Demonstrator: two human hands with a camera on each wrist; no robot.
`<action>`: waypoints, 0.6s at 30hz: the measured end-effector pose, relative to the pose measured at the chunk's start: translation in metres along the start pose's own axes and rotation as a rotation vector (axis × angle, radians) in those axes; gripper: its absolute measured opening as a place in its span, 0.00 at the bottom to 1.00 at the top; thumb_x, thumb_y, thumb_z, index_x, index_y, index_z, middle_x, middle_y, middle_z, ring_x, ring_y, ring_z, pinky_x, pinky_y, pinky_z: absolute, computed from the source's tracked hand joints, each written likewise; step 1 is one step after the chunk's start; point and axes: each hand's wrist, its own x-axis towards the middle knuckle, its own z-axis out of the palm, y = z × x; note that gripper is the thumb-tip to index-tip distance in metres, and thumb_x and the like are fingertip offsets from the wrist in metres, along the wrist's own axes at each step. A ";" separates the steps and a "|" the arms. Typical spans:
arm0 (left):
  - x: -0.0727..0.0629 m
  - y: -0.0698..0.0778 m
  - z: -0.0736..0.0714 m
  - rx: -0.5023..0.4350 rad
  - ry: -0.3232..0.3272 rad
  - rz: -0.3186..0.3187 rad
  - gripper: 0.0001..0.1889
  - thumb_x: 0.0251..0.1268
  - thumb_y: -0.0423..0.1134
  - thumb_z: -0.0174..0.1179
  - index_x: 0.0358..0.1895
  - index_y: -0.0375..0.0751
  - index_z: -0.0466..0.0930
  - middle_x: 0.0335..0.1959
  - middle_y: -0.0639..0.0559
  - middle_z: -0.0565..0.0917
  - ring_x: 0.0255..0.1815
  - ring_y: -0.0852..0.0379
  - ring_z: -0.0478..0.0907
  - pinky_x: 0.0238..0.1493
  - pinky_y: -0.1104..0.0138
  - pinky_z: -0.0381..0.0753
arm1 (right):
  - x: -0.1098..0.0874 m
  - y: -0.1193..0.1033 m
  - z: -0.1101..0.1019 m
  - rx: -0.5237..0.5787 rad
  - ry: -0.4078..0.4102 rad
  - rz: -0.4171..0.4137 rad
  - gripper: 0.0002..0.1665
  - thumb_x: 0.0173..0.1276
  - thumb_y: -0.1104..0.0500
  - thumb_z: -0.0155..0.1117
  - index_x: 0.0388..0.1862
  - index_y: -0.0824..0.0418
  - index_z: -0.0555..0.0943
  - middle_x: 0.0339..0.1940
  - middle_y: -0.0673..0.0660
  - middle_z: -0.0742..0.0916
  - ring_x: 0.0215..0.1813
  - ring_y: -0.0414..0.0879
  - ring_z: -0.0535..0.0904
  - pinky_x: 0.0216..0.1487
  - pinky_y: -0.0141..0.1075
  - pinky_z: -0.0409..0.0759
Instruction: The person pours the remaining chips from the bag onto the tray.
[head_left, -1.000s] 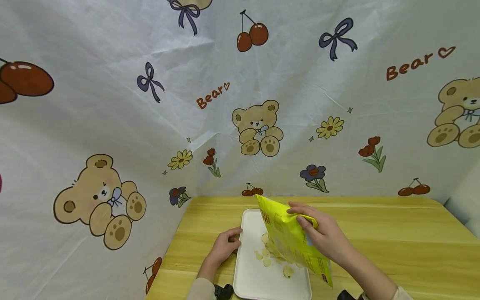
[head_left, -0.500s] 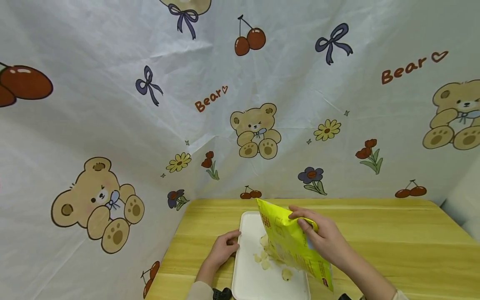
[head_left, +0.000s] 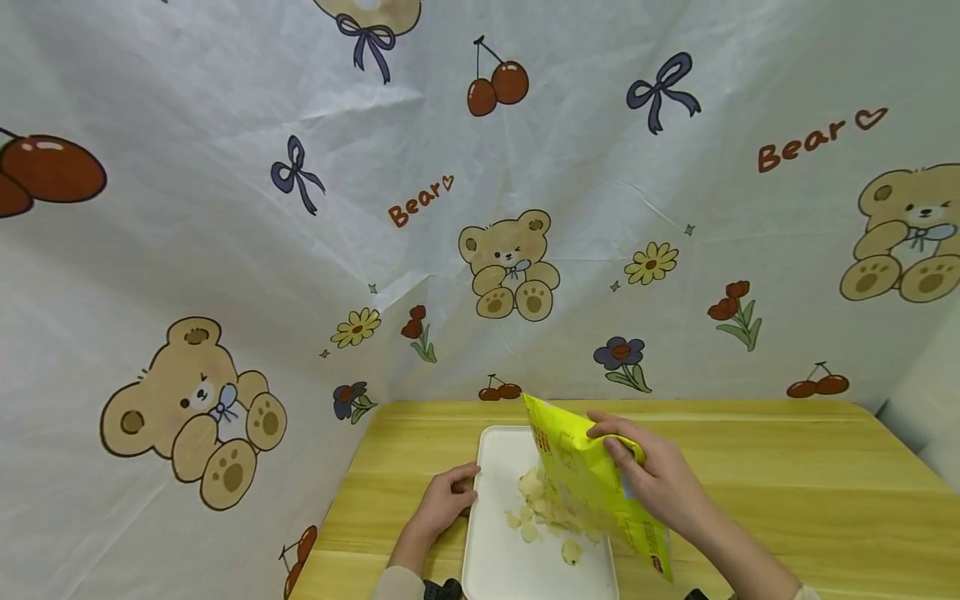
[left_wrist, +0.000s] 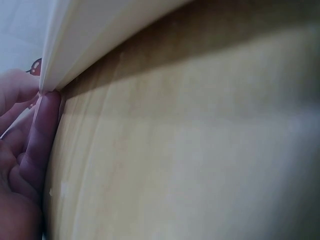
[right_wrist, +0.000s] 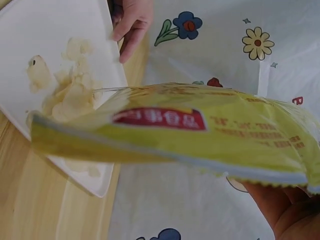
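Note:
In the head view, my right hand (head_left: pixel 660 475) grips a bright yellow chip bag (head_left: pixel 573 467) by its upper side, tilted over a white rectangular tray (head_left: pixel 498 575). Pale yellow potato chips (head_left: pixel 531 485) lie in a loose pile under the bag, a few lying apart. The right wrist view has the bag (right_wrist: pixel 240 130) stretched across it, its mouth hanging over the chips (right_wrist: pixel 75 97). My left hand (head_left: pixel 441 507) holds the tray's left rim. Seen from the left wrist, its fingers (left_wrist: pixel 42 125) pinch that rim, one above and one below.
The tray stands on a wood-grain table (head_left: pixel 787 483), whose surface stretches to the right. Behind and to the left hangs a white cloth (head_left: pixel 420 250) printed with bears, cherries, bows and flowers.
The bag and my right hand have shifted slightly right, and more of the chip pile shows on the tray. My left hand keeps its place at the rim. The head view has tipped slightly upward.

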 end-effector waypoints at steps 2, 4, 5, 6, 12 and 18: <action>0.000 0.000 0.001 -0.006 0.003 0.001 0.25 0.67 0.30 0.61 0.68 0.38 0.75 0.45 0.41 0.82 0.36 0.58 0.76 0.32 0.69 0.82 | -0.001 0.002 -0.001 -0.013 0.009 0.001 0.12 0.80 0.58 0.52 0.48 0.49 0.83 0.65 0.53 0.83 0.63 0.53 0.81 0.54 0.40 0.84; 0.000 0.000 0.001 -0.002 0.005 0.000 0.25 0.67 0.30 0.61 0.68 0.38 0.75 0.43 0.42 0.82 0.36 0.57 0.76 0.32 0.69 0.82 | -0.001 0.004 -0.002 -0.017 0.014 0.004 0.12 0.80 0.58 0.52 0.48 0.49 0.83 0.65 0.54 0.83 0.62 0.53 0.81 0.54 0.40 0.84; 0.000 0.000 0.001 0.001 0.006 0.000 0.25 0.67 0.30 0.61 0.68 0.38 0.75 0.43 0.42 0.82 0.36 0.57 0.77 0.32 0.68 0.82 | -0.002 0.004 -0.003 -0.020 0.016 0.002 0.12 0.80 0.58 0.51 0.48 0.49 0.83 0.65 0.54 0.83 0.62 0.54 0.82 0.54 0.40 0.84; 0.000 0.000 0.001 0.004 0.007 0.000 0.25 0.67 0.30 0.61 0.68 0.38 0.75 0.43 0.42 0.82 0.36 0.57 0.77 0.32 0.68 0.82 | -0.002 0.005 -0.003 -0.023 0.018 0.000 0.12 0.80 0.58 0.51 0.49 0.49 0.83 0.65 0.54 0.83 0.62 0.54 0.82 0.54 0.40 0.84; 0.000 -0.001 0.001 0.013 0.001 -0.007 0.25 0.67 0.30 0.61 0.68 0.38 0.75 0.50 0.41 0.82 0.37 0.57 0.77 0.33 0.68 0.83 | -0.006 0.011 -0.007 -0.023 0.056 -0.018 0.13 0.79 0.59 0.52 0.49 0.47 0.83 0.65 0.53 0.83 0.62 0.41 0.81 0.53 0.27 0.81; 0.001 -0.002 0.001 -0.019 -0.003 -0.005 0.25 0.68 0.30 0.60 0.69 0.38 0.74 0.40 0.43 0.82 0.35 0.57 0.76 0.32 0.68 0.83 | -0.009 0.018 -0.015 0.019 0.078 -0.018 0.14 0.80 0.60 0.50 0.50 0.47 0.83 0.66 0.54 0.82 0.63 0.18 0.69 0.54 0.13 0.70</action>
